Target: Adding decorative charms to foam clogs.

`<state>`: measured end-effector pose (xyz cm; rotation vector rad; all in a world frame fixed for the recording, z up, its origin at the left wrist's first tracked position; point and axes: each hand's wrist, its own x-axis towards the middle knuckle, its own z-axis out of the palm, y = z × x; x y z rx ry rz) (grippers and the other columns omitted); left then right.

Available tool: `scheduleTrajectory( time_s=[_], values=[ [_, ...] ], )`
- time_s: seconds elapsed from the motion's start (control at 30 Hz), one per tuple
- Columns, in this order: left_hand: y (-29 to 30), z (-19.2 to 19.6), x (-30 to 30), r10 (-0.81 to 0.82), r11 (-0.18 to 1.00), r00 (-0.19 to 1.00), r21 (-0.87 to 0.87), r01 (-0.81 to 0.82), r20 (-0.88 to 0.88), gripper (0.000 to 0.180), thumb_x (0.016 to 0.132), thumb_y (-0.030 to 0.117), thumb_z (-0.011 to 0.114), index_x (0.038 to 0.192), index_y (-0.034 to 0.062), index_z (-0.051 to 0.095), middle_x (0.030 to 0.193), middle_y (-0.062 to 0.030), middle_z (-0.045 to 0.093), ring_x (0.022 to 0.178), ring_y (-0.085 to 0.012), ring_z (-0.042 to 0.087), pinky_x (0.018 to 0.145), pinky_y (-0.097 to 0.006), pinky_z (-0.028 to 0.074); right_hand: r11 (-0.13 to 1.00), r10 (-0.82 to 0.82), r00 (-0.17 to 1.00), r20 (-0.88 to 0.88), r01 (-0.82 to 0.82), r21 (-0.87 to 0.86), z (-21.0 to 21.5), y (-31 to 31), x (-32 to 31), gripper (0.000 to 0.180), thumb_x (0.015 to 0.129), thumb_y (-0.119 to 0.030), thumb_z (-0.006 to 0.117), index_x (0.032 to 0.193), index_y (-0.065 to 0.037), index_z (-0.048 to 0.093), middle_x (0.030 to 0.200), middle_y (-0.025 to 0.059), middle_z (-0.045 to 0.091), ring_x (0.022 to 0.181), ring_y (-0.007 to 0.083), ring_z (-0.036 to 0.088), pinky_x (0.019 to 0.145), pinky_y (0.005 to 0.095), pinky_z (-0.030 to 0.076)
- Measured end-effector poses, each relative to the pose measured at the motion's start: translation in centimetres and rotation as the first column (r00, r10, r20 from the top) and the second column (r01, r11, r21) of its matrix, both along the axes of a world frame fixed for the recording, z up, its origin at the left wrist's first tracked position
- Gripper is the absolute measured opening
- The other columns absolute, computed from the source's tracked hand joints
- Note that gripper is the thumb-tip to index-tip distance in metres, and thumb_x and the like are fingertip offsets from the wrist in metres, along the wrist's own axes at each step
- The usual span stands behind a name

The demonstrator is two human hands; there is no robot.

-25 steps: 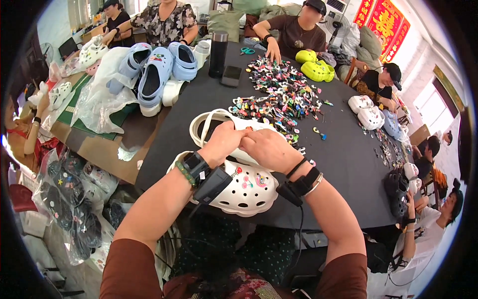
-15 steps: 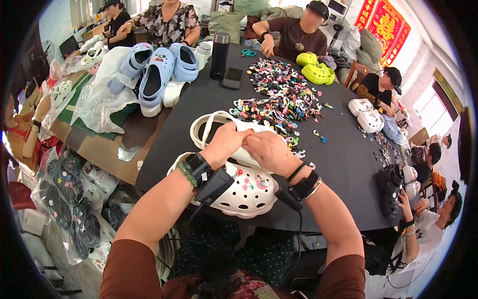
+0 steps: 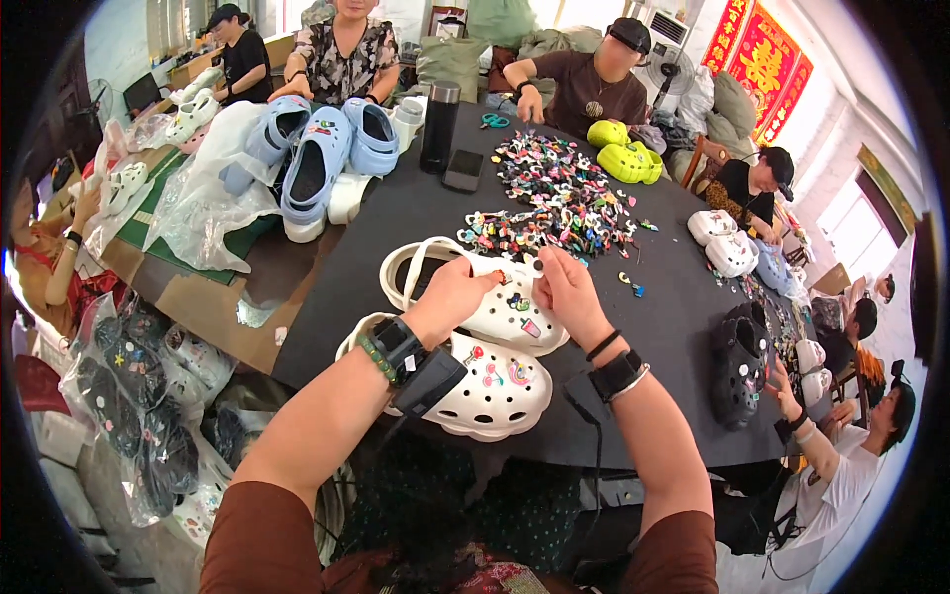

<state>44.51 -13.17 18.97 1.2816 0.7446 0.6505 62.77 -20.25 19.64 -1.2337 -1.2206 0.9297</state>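
Note:
Two white clogs lie side by side in front of me. Over the opening of the far clog (image 3: 485,322), my left hand (image 3: 442,300) is closed, its thumb by a small red charm (image 3: 502,278); the fingertips inside are hidden. My right hand (image 3: 571,292) is raised at that clog's toe, pinching a small dark round piece (image 3: 538,265). Dark green and pink cup-shaped charms show on the far clog. On the near clog (image 3: 485,401) are red, cherry and rainbow charms; my left wrist passes over its heel end.
Beyond the clogs spreads a heap of colourful shoe charms (image 3: 564,193). A black tumbler (image 3: 440,127), a phone (image 3: 463,170) and scissors (image 3: 494,121) lie farther back. Blue clogs (image 3: 319,163) stand left, lime clogs (image 3: 629,161) far right, black clogs (image 3: 737,366) right. Several people sit around the table.
My hands have moved apart from their meeting point over the far clog. The right hand has shifted right with a small dark piece in its fingertips, uncovering charms on the toe.

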Motion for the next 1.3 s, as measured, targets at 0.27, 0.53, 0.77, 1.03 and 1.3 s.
scheduleTrajectory(
  time_s=[0.27,0.53,0.77,1.03,1.3],
  values=[
    [0.5,-1.1,-0.1,0.008,0.998,0.998,0.06,-0.004,-0.068,0.029,0.095,0.017,0.064,0.113,-0.0059,0.062,0.104,-0.0101,0.069,0.089,-0.0129,0.066,0.076,-0.028,0.052,0.904,-0.357,0.864,0.354,0.415,-0.101,-2.2,0.3,8.1,0.043,0.103,-0.037,0.045,0.081,-0.001,0.057,0.065,0.0038,0.057,0.051,0.0139,0.054,0.049,0.0308,0.044],
    [0.3,-0.9,0.7,0.018,0.997,0.997,0.071,-0.013,-0.073,0.03,0.095,0.018,0.064,0.113,-0.0052,0.063,0.104,-0.0094,0.068,0.089,-0.0113,0.064,0.078,-0.027,0.051,0.859,-0.474,0.641,0.603,0.486,0.159,-6.6,-7.7,10.4,0.026,0.096,-0.025,0.058,0.105,0.0,0.056,0.086,0.0149,0.066,0.07,0.0276,0.064,0.062,0.0368,0.051],
    [0.7,-0.9,0.0,0.177,0.91,0.949,0.41,-0.056,-0.262,0.042,0.091,0.032,0.069,0.102,-0.0086,0.064,0.091,-0.0145,0.07,0.079,-0.0178,0.066,0.071,-0.033,0.051,0.827,-0.53,0.305,0.791,0.393,0.402,-6.3,-14.2,3.0,0.032,0.083,-0.003,0.066,0.113,0.0,0.054,0.122,0.0208,0.052,0.119,0.0398,0.046,0.103,0.0487,0.036],
    [-0.8,1.2,-0.3,0.125,0.788,0.797,0.548,0.283,-0.591,0.061,0.099,0.048,0.045,0.096,-0.0101,0.063,0.101,-0.033,0.064,0.097,-0.0448,0.063,0.088,-0.05,0.047,0.798,-0.492,0.267,0.829,0.52,0.306,-9.6,-16.7,3.3,0.024,0.083,-0.007,0.068,0.103,-0.001,0.056,0.12,0.0181,0.053,0.117,0.0378,0.046,0.101,0.0488,0.037],
    [1.9,3.7,-6.6,-0.028,0.323,0.653,0.611,0.722,-0.757,0.059,0.097,0.052,0.052,0.113,-0.0034,0.062,0.106,-0.0246,0.063,0.104,-0.0393,0.057,0.091,-0.044,0.045,0.81,-0.501,0.303,0.811,0.493,0.317,-9.3,-16.3,2.8,0.022,0.084,-0.009,0.066,0.103,-0.003,0.056,0.117,0.0144,0.056,0.114,0.0341,0.05,0.097,0.0472,0.038]
  ],
)
